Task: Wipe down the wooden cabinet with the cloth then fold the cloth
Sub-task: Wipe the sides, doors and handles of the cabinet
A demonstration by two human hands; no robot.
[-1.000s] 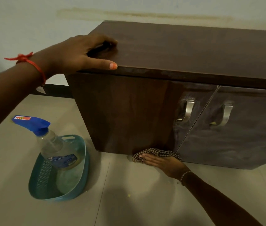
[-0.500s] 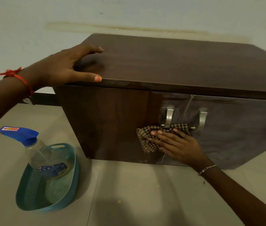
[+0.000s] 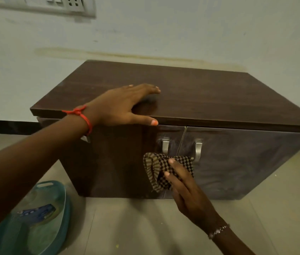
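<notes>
Now your left grip (image 3: 119,105) spread flat on cabinet (image 3: 219,100) top's front edge; right grip (image 3: 186,188), also spread, presses checked cloth (image 3: 156,168) against cabinet front; bottle (image 3: 36,213) label unreadable.

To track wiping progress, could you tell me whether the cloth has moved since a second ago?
Yes: the cloth rose from the bottom edge of the cabinet to just under the left door handle.
</notes>
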